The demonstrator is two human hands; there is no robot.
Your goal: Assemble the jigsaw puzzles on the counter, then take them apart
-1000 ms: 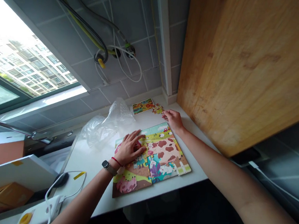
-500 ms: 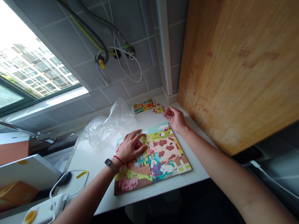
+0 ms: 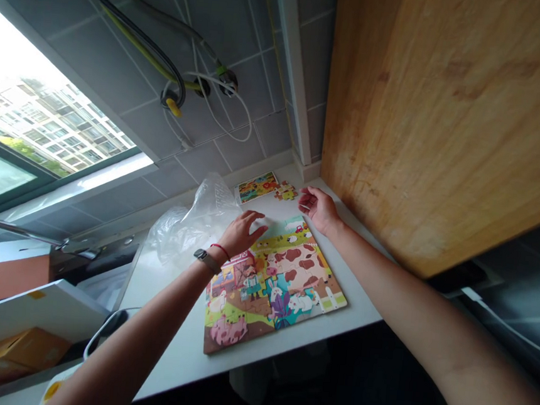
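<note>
A farm-scene jigsaw puzzle (image 3: 287,273), with cows, rabbits and a pig, lies in its board on the white counter. Over its upper left edge is my left hand (image 3: 243,230), thumb and fingers apart, nothing visible in it; it hides part of the picture. My right hand (image 3: 320,211) hovers just beyond the puzzle's top right corner, palm turned inward. Its fingers are loosely bent and spread, and I see nothing between them. Left of those fingertips lies a small cluster of loose puzzle pieces (image 3: 285,191), beside a colourful picture card (image 3: 257,187).
A crumpled clear plastic bag (image 3: 197,218) lies left of the puzzle. A wooden panel (image 3: 423,127) rises on the right. Cables (image 3: 180,87) hang on the tiled wall. At lower left are boxes (image 3: 15,357) and a faucet (image 3: 35,231).
My left hand has lifted off the puzzle's middle and moved up toward its top left edge, uncovering the farmer. My right hand stays near the loose pieces; the thin pale thing at its fingers no longer shows.
</note>
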